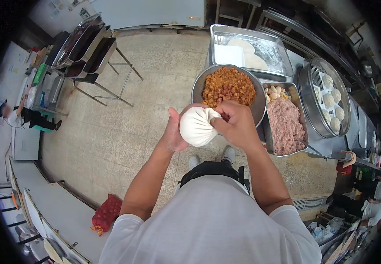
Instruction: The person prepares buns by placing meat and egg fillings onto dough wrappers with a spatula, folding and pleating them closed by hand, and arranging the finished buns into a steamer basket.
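Observation:
A white, pleated stuffed bun [195, 128] rests in the cupped palm of my left hand [176, 133], whose thumb points up beside it. The thumb and fingers of my right hand [239, 124] pinch the gathered folds at the bun's right side. Just beyond both hands stands a round metal bowl [261, 99] of reddish-brown chopped filling [228, 86]. To its right, a metal tray [307, 134] contains pale pink minced meat [285, 125] with a long handle sticking out, and some yellowish pieces at its far end.
A rectangular metal tray [283, 53] with flat dough rounds [254, 61] lies behind the bowl. At right stands a round steamer [346, 101] holding several buns. A rack [111, 61] stands at far left, a red net sack [107, 213] lower left. Other people are at the far left and right edges.

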`<move>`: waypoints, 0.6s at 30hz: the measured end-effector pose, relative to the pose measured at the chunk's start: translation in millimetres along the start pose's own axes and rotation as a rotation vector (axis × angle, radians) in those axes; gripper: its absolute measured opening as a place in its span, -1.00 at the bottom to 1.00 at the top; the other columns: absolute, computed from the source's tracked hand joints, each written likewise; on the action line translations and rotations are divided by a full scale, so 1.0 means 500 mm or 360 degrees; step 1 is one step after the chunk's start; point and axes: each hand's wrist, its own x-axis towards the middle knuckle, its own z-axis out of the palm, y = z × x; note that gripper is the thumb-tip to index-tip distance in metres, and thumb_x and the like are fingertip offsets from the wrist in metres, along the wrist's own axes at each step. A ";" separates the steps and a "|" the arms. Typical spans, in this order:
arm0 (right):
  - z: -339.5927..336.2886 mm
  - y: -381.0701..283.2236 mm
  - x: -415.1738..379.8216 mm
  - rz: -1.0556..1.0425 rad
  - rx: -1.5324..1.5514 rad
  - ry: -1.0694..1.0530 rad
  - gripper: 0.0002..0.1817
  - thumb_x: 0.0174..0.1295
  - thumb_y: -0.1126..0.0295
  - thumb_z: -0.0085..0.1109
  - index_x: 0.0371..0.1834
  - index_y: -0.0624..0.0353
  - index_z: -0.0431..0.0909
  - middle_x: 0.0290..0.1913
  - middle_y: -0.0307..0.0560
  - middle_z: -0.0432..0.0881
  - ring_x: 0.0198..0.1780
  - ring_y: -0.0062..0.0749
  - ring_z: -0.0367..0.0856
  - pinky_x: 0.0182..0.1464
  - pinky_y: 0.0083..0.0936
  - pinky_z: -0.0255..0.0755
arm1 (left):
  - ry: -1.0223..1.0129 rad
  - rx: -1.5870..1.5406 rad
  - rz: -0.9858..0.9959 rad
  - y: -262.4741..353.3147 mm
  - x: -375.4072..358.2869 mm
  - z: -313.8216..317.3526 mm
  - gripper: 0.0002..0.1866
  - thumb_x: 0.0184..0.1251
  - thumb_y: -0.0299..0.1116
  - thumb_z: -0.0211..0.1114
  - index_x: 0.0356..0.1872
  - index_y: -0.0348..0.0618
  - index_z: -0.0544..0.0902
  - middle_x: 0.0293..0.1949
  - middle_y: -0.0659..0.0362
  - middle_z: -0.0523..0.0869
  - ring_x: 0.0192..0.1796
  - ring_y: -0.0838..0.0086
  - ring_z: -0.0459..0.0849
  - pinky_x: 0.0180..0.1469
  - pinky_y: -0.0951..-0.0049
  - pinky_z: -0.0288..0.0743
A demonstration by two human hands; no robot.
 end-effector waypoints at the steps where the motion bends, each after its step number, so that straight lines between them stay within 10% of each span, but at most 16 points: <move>1: 0.003 0.007 -0.002 -0.0086 0.0012 0.0013 -0.84 0.04 0.40 0.32 -0.46 0.29 0.62 -0.52 0.04 0.57 -0.46 -0.11 0.59 -0.35 -0.27 0.43 | 0.0187 -0.0071 0.0025 0.001 -0.001 0.015 0.16 0.10 0.72 -0.26 0.31 -0.23 0.39 0.11 0.02 0.63 0.03 0.29 0.71 -0.10 0.21 0.72; 4: -0.001 0.004 -0.005 -0.0153 -0.0025 0.0008 -0.84 0.06 0.42 0.30 -0.51 0.30 0.59 -0.52 0.07 0.57 -0.47 -0.07 0.58 -0.37 -0.25 0.41 | -0.0219 -0.0429 -0.0181 -0.006 -0.007 -0.040 0.17 0.08 0.74 -0.26 0.29 -0.23 0.44 -0.04 0.06 0.71 -0.21 0.36 0.78 -0.37 0.38 0.72; 7: -0.003 0.009 -0.008 -0.0166 -0.0057 -0.0004 -0.84 0.08 0.43 0.29 -0.53 0.30 0.59 -0.52 0.07 0.57 -0.49 -0.07 0.56 -0.40 -0.25 0.40 | 0.0033 -0.0481 -0.0180 -0.017 -0.010 -0.018 0.16 0.06 0.75 -0.25 0.27 -0.18 0.48 -0.12 0.08 0.75 -0.39 0.40 0.78 -0.57 0.51 0.63; 18: -0.016 -0.025 -0.003 -0.0251 -0.0017 0.0057 -0.78 -0.03 0.45 0.40 -0.28 0.24 0.69 -0.38 -0.11 0.57 -0.40 -0.37 0.58 -0.35 -0.43 0.44 | 0.0156 -0.0142 -0.0132 0.001 -0.013 0.010 0.21 0.00 0.79 -0.29 0.32 -0.15 0.44 -0.10 0.12 0.72 -0.40 0.47 0.73 -0.62 0.54 0.52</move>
